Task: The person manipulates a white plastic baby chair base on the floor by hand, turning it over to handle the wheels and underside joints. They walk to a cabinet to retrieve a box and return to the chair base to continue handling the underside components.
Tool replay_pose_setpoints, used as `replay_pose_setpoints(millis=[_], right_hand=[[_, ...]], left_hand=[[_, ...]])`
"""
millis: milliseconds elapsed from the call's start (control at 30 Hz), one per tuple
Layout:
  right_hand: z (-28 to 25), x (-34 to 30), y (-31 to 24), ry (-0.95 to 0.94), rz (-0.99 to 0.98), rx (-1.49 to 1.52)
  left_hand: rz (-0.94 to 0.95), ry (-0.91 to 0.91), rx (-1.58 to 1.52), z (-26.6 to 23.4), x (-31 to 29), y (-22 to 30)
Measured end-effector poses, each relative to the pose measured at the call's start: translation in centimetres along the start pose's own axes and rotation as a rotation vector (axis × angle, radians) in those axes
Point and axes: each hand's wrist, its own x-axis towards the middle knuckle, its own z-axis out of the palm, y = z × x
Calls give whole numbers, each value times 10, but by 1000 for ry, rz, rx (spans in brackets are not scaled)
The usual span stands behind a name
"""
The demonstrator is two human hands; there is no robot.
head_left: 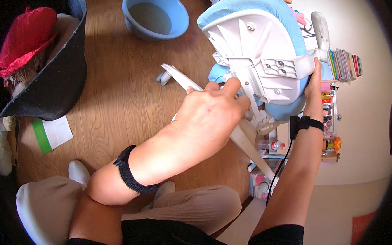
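Green-and-white booklet on wood floor at L, print too small to read. Person's L hand: knuckles up, fingers curled by underside of tipped blue-and-white chair in front; fingertips hidden, can't tell grip. R hand: arm extended, fingers up near armrest, partly hidden, hold unclear.

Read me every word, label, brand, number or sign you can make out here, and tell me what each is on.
Nothing is legible.
Green-and-white booklet on the wood floor: tiny print, too small to read.
Row of books: any lettering is too small to read.
Swivel chair underside: no lettering that I can make out.
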Motion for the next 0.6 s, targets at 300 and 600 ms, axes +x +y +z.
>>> replay_pose_setpoints(millis=[300, 600], right_hand=[[-21, 27, 2, -32, 5, 137], [-6, 23, 0, 22, 0, 280]], left_hand=[[5, -42, -81, -9, 3, -3], [-16, -104, -78, -21, 8, 6]])
